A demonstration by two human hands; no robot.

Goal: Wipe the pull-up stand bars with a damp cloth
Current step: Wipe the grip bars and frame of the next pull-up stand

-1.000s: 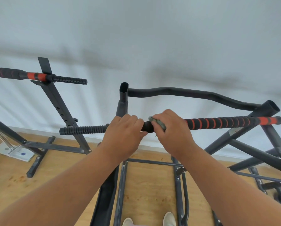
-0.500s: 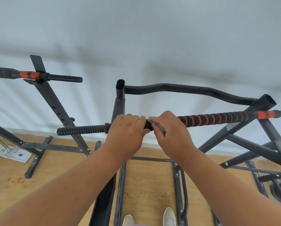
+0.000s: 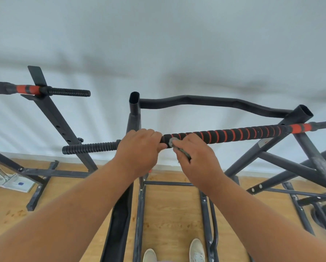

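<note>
A black pull-up stand fills the head view. Its front bar [image 3: 234, 134] runs left to right, wrapped in black foam with orange spiral stripes, and ends at the left in a ribbed black grip [image 3: 90, 148]. My left hand [image 3: 139, 150] grips this bar just right of the ribbed end, fingers curled over it. My right hand [image 3: 194, 157] pinches a small grey cloth [image 3: 172, 142] and presses it against the bar beside the left hand. Much of the cloth is hidden under the fingers. A wavy black rear bar [image 3: 215, 104] lies behind.
A second stand [image 3: 50, 114] with its own orange-and-black bar stands at the left. Black frame tubes [image 3: 283, 163] cross at the right. Base rails [image 3: 139, 214] lie on the wooden floor below, with my shoes [image 3: 196, 250] between them. A white wall is behind.
My right hand with the cloth has slid slightly down and toward me on the bar. The left hand keeps its grip. The view has shifted a little.
</note>
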